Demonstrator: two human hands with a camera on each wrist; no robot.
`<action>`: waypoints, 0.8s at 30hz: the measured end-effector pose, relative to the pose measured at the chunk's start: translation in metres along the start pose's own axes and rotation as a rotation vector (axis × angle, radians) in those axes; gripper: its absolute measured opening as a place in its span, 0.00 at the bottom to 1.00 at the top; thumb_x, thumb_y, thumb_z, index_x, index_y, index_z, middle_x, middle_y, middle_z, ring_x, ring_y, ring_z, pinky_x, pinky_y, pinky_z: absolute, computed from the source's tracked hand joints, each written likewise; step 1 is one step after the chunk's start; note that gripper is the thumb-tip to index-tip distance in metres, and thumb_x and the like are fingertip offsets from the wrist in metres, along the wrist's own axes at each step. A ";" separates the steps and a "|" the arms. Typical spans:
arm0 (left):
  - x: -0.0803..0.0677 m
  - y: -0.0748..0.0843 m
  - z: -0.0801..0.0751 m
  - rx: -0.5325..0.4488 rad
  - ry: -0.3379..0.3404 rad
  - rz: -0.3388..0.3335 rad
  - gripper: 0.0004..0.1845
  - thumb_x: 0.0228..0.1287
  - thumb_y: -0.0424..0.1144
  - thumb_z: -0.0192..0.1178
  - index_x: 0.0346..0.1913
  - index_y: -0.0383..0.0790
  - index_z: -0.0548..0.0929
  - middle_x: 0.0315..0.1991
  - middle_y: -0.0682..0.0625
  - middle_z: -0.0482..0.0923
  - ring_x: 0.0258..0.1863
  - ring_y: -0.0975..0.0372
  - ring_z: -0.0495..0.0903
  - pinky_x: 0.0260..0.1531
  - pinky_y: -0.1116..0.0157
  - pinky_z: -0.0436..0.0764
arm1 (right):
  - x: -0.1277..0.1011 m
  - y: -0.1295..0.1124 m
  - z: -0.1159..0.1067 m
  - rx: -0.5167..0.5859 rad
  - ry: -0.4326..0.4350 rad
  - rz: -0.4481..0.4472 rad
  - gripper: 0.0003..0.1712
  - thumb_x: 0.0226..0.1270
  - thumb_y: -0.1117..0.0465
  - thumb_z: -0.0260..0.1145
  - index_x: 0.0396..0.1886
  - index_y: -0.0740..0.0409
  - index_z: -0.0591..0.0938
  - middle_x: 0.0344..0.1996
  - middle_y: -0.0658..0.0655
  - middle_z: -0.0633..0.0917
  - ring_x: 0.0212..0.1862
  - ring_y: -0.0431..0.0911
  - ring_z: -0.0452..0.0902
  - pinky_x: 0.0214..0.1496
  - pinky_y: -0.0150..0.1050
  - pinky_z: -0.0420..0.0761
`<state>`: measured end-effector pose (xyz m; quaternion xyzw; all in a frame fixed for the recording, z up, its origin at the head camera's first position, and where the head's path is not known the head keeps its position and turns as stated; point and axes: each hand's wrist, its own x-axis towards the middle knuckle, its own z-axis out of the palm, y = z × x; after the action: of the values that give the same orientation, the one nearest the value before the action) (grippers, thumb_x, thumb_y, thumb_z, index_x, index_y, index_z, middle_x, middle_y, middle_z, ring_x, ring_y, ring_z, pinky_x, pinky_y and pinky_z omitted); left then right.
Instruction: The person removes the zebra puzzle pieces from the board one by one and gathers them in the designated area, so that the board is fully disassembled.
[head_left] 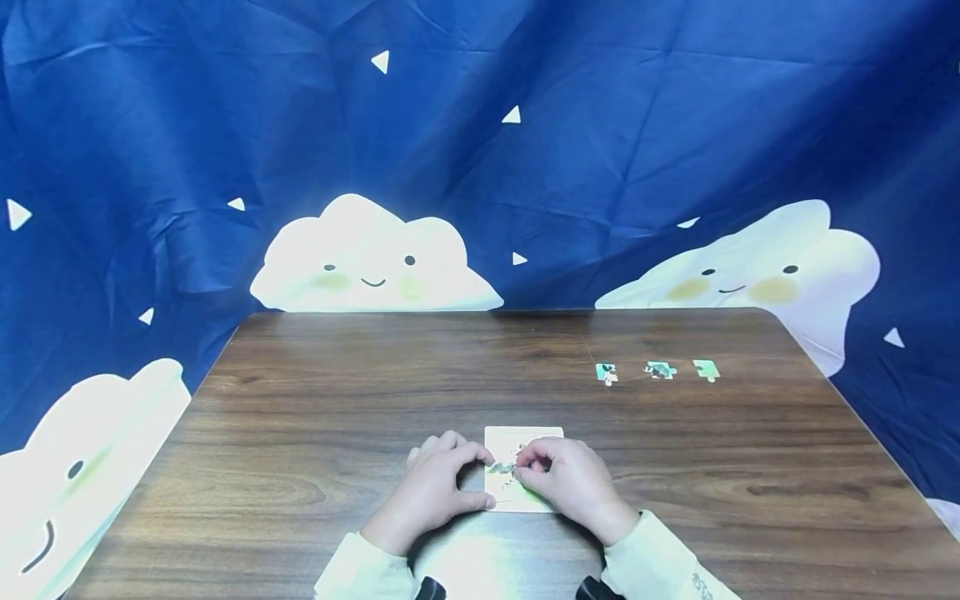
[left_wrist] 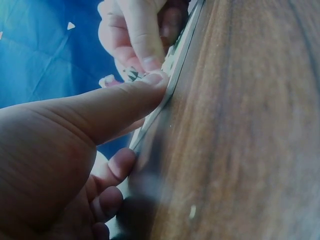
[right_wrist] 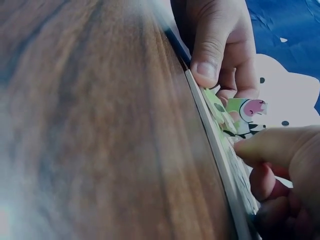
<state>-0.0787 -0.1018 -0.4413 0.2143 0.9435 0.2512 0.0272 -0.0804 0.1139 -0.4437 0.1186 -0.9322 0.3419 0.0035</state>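
Near the six o'clock edge of the brown wooden counter (head_left: 315,417) lies a small white puzzle board (head_left: 522,436), and both my hands are on it. My left hand (head_left: 438,492) sits at the board's nine o'clock side. Its fingers are curled, and the thumb (left_wrist: 115,107) presses against the board's thin edge, with the other fingertips at the far corner, so this hand pinches the board. My right hand (head_left: 566,483) sits at the board's three o'clock side. Its fingers are curled too, and the tips pinch a little puzzle piece (right_wrist: 245,116) with green, black and a pink spot on it. That piece is right on top of the board, close to its middle, between my two hands. From the right wrist view it looks tipped up a bit, and I cannot tell if it lies flat in its spot. Three more pieces wait in a row far off at about one o'clock from my hands: one piece (head_left: 607,372), then a middle piece (head_left: 660,370), then a green piece (head_left: 707,369). They lie apart from each other. Behind the counter, at twelve o'clock, hangs a dark blue cloth (head_left: 600,125) with smiling white clouds and small white triangles. My sleeves are pale.
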 end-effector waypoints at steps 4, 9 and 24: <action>0.000 0.000 0.000 0.002 -0.006 -0.001 0.24 0.39 0.59 0.69 0.43 0.63 0.78 0.39 0.60 0.71 0.38 0.63 0.66 0.37 0.62 0.59 | 0.002 0.006 0.000 0.116 -0.006 0.015 0.06 0.49 0.57 0.70 0.22 0.39 0.81 0.16 0.36 0.74 0.20 0.33 0.68 0.26 0.31 0.67; 0.001 0.000 0.000 -0.003 -0.004 -0.004 0.24 0.38 0.59 0.70 0.42 0.61 0.77 0.38 0.60 0.71 0.37 0.64 0.66 0.36 0.62 0.59 | 0.005 0.013 -0.006 0.277 -0.063 0.038 0.03 0.53 0.56 0.70 0.26 0.44 0.82 0.17 0.42 0.77 0.19 0.37 0.69 0.25 0.32 0.70; 0.000 -0.001 0.000 -0.005 -0.011 -0.015 0.24 0.39 0.59 0.69 0.42 0.60 0.77 0.39 0.61 0.71 0.38 0.64 0.66 0.37 0.62 0.59 | 0.012 0.035 -0.038 0.324 -0.231 0.028 0.08 0.64 0.53 0.61 0.32 0.53 0.79 0.15 0.52 0.75 0.18 0.43 0.71 0.25 0.35 0.70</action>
<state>-0.0793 -0.1022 -0.4414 0.2083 0.9444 0.2520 0.0346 -0.1023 0.1612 -0.4360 0.1431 -0.8607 0.4717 -0.1274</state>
